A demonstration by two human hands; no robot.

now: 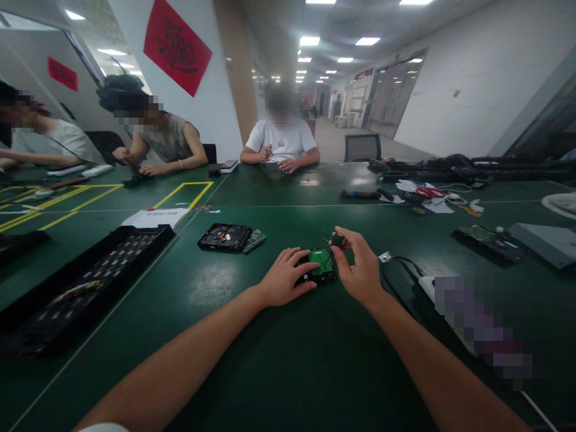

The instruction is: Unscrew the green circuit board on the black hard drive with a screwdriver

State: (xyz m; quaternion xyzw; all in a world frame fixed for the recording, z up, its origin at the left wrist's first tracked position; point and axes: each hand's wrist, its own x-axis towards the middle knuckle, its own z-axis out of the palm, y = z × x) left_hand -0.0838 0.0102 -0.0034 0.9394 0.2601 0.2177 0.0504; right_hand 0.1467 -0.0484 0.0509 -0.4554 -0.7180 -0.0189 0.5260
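L hand [285,279] half-curled holding drive [321,263], R hand [360,269] pinching blk tool [338,241], blk tray [114,282] w/ pale strip [77,291] inside

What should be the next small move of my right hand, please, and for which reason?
Probably your right hand should check where the tip of the small tool sits before turning it. Your fingertips pinch its dark handle over the green circuit board, and your left hand seems to steady the board's left side, but the tip's contact is too small to tell.
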